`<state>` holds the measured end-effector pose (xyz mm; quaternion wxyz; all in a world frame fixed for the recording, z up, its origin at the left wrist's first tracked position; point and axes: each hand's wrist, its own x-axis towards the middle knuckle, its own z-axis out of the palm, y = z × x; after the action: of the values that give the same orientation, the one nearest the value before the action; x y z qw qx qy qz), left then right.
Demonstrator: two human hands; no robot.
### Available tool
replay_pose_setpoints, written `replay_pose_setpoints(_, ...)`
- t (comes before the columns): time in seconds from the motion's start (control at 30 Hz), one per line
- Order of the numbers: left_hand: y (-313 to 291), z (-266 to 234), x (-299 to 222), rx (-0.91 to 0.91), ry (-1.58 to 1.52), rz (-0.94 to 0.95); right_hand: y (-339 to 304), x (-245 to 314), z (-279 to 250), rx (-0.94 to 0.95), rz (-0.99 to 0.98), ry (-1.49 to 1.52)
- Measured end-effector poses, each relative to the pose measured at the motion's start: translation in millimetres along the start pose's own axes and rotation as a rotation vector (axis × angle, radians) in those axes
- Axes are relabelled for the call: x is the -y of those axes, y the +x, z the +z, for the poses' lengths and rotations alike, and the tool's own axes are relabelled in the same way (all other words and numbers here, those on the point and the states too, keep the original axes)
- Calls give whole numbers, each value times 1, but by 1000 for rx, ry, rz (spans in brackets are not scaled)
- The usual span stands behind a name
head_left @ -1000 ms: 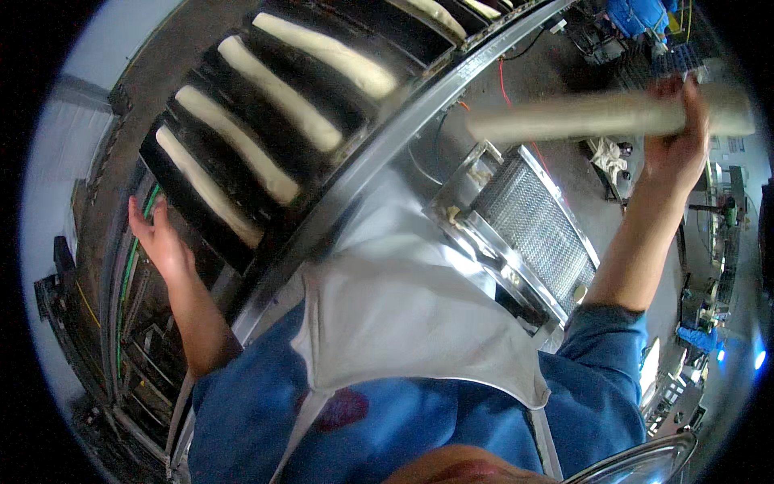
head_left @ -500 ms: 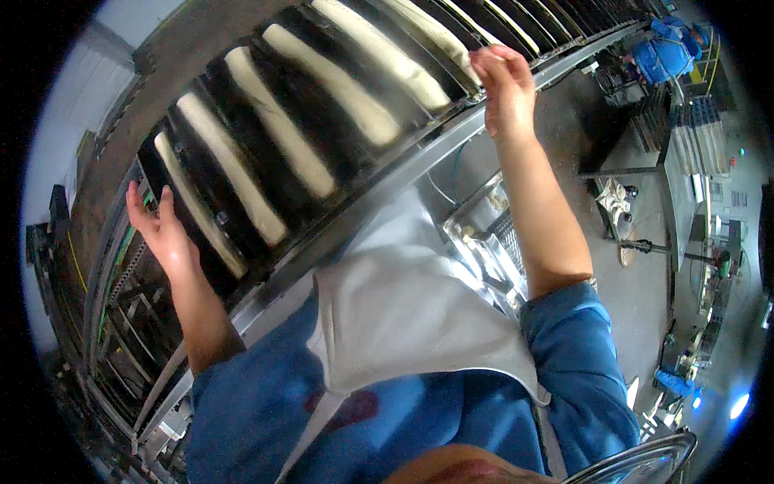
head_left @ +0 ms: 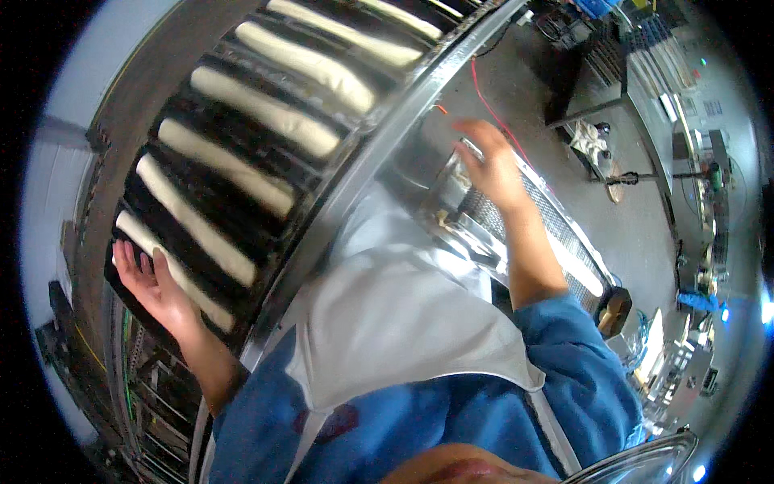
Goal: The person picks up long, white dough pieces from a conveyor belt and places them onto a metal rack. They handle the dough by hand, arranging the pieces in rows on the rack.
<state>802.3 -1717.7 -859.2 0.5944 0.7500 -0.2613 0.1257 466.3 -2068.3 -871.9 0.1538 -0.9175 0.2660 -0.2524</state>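
Note:
Long pale strips of dough lie side by side in black trays [head_left: 205,191] on a metal-edged line. My left hand [head_left: 157,286] is at the near left end, its fingers stretched and thumb apart. It overlaps the nearest dough strip [head_left: 201,300] in view; whether it touches the dough or only the tray, I cannot tell. My right hand [head_left: 493,168] is off the line, above a perforated metal tray [head_left: 548,214]. Its fingers are loosely bent and slightly blurred, with thumb and fingers apart and nothing seen between them.
A metal rail [head_left: 379,141] runs along the near side of the line, close to my white apron [head_left: 379,331]. Farther right stands a metal table [head_left: 601,117] with stacked trays. A thin red cord [head_left: 492,93] crosses the floor. Frame parts lie below my left hand.
My right hand has come away from the tray edge toward me, over the perforated tray. The dough trays appear farther left and lower. My left hand now overlaps the nearest strip.

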Motion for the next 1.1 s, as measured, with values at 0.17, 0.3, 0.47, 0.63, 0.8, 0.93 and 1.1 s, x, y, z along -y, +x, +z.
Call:
replay_pose_setpoints(0.17,2,22,-16,91,-101,-97,-207,-122,-58,9,570,-457)
replay_pose_setpoints(0.3,-5,48,-32,187,-196,-70,-240,-100,-57,82,447,-460)
replay_pose_setpoints(0.47,-13,76,-62,288,-315,-101,-215,-74,-33,76,557,-403)
replay_pose_setpoints(0.63,-26,66,-66,352,-151,29,-207,-75,-28,-67,432,-323)
replay_pose_setpoints(0.8,-38,55,-69,318,-111,58,-193,-86,-39,-817,461,142)
replay_pose_setpoints(0.93,-34,66,-65,407,-132,15,-184,-105,-74,-1030,838,922)
replay_pose_setpoints(1.1,-39,68,-59,346,-191,-4,-81,-101,-159,-1043,529,911)
